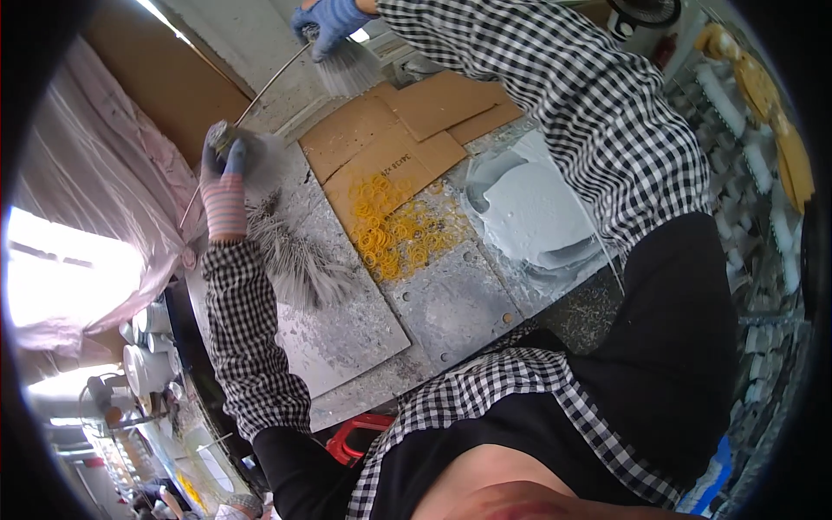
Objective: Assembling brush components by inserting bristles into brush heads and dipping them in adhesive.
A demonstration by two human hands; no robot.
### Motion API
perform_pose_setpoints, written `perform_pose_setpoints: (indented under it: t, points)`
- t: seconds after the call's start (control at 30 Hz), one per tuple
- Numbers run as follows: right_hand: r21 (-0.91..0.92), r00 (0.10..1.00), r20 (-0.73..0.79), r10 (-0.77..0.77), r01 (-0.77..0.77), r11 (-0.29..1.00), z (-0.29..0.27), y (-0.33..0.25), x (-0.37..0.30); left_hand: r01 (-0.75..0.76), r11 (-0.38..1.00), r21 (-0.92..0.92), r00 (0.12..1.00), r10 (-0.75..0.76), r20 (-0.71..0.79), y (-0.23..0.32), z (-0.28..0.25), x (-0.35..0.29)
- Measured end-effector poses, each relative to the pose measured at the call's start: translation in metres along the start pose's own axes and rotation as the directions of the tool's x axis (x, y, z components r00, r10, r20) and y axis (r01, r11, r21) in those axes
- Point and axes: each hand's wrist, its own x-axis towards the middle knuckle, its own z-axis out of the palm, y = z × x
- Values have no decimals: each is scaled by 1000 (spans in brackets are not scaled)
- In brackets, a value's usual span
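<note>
My left hand (225, 178), in a pink and blue striped glove, is closed round a bundle of fine grey bristles (267, 158). The bundle's pale bound end shows above the fingers. Farther off at the top, my right hand (334, 24), in a blue glove, grips another grey bristle bundle (349, 71), its loose ends fanned downward. A thin rod (276, 81) slants between the two hands; whether either one touches it I cannot tell. Below my left hand lies a pile of loose grey bristle bundles (303, 264) on a pale board (355, 334).
Many yellow rubber bands (386, 238) lie heaped across the table and cardboard sheets (407, 147). To their right sits a thick spread of whitish paste (533, 212). Pink sheeting (121, 182) hangs at the left; racks of pale pieces (750, 251) stand at the right. A red stool (355, 438) is below the table edge.
</note>
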Motion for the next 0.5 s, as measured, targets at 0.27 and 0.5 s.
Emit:
perform_pose_setpoints:
  t: [0.27, 0.5]
  points:
    - [-10, 997, -63, 41, -41, 999, -15, 17, -23, -18, 998, -62, 1000, 16, -23, -2, 43, 28]
    - [14, 994, -79, 80, -80, 997, -21, 32, -45, -59, 997, -52, 998, 61, 23, 0, 95, 54]
